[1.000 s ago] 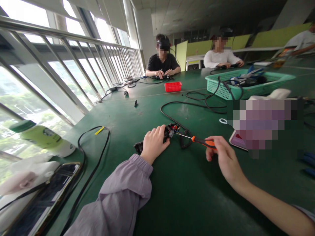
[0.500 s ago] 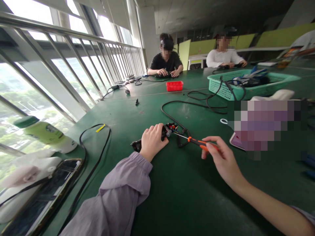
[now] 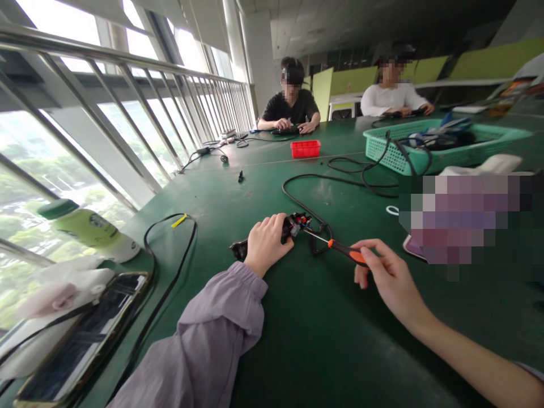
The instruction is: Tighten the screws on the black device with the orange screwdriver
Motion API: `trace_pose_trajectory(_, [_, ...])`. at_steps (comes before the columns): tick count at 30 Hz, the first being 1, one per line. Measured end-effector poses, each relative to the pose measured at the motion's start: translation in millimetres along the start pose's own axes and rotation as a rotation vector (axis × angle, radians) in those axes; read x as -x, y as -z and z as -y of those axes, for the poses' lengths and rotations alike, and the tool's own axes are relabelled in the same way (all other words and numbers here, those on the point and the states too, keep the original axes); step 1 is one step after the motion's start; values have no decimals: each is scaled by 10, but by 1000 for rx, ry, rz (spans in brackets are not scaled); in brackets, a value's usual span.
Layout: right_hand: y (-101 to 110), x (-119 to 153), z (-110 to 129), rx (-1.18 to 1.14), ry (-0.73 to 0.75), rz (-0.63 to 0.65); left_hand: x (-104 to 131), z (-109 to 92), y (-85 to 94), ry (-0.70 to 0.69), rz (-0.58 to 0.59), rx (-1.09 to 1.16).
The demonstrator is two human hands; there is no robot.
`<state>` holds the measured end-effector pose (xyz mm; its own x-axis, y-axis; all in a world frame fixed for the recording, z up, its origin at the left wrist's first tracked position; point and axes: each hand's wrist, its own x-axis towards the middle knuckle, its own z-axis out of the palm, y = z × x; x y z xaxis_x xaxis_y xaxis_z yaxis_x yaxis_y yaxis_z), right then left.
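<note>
My left hand [image 3: 267, 241] is wrapped round a black elongated corded device [image 3: 238, 249] and holds it against the green table. At its right end, red and grey inner parts [image 3: 297, 222] lie exposed. Between the thumb and fingers of my right hand [image 3: 389, 272] is the handle of an orange and black screwdriver [image 3: 340, 250]. Its metal shaft points left, and the tip meets the exposed end; exactly what it touches is too small to make out. A black cable [image 3: 293, 190] loops on the table behind the device.
A red tray [image 3: 305, 149] and a green basket [image 3: 386, 150] holding cables stand further back. On the left are a phone [image 3: 80, 340], a bottle [image 3: 91, 229] and a black strap [image 3: 187, 249]. Two people sit across the table [image 3: 297, 351], handling dark objects.
The whole view has shifted slightly, so things appear further right. My right fingers have moved a little about the screwdriver handle. My left hand keeps its hold on the device.
</note>
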<state>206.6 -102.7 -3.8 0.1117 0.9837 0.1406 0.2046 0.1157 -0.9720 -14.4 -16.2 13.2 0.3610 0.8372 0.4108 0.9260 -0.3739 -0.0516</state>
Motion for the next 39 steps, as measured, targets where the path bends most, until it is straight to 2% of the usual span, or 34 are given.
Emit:
trace_pose_trajectory(2, [-3, -7, -11, 9, 27, -11, 2, 2, -6, 0, -2, -3])
trace_pose_trajectory(7, [0, -27, -34, 2, 71, -163, 1, 8, -13, 3, -1, -10])
trace_pose_trajectory(13, [6, -8, -29, 50, -2, -12, 1, 5, -8, 6, 0, -6])
trace_pose_trajectory(19, [6, -13, -23, 50, 146, -200, 0, 4, -6, 2, 5, -5])
trace_pose_trajectory(25, [3, 1, 20, 69, 18, -14, -2, 11, -17, -1, -3, -8])
trace_pose_trajectory(31, [15, -15, -8, 63, 122, -164, -2, 6, -6, 3, -4, -7])
trace_pose_trajectory(36, [6, -2, 5, 87, 27, 5, -7, 4, -2, 10, 19, -8])
trace_pose_trajectory(39, [7, -13, -15, 73, 91, -75, -8, 8, -10, 9, 16, -6])
